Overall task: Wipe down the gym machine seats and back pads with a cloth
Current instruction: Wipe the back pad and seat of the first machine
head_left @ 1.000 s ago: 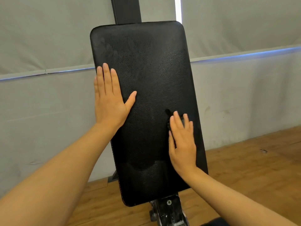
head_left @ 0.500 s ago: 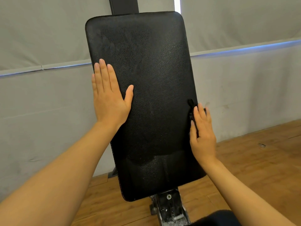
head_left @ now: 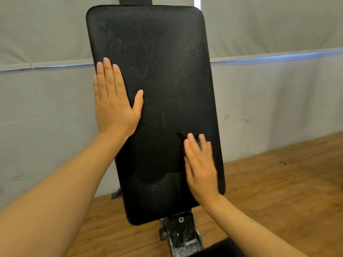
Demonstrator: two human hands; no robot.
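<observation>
A tall black leather back pad (head_left: 163, 75) stands tilted in front of me, filling the middle of the view. My left hand (head_left: 115, 101) lies flat on its left edge, fingers straight and pointing up. My right hand (head_left: 200, 166) presses a small black cloth (head_left: 181, 135) against the lower right part of the pad with straight fingers. Only a dark corner of the cloth shows above the fingertips; the rest is hidden under the palm. The right hand is blurred by motion.
The pad's black metal bracket (head_left: 182, 232) with a bolt sits below it. A dark post (head_left: 135, 0) rises behind the pad's top. Grey padded wall (head_left: 278, 89) lies behind, wooden floor (head_left: 278, 191) to the right and below.
My right hand with the cloth went from the pad's lower middle out to its right edge, then back left and lower onto the pad. The left hand stayed flat on the left edge.
</observation>
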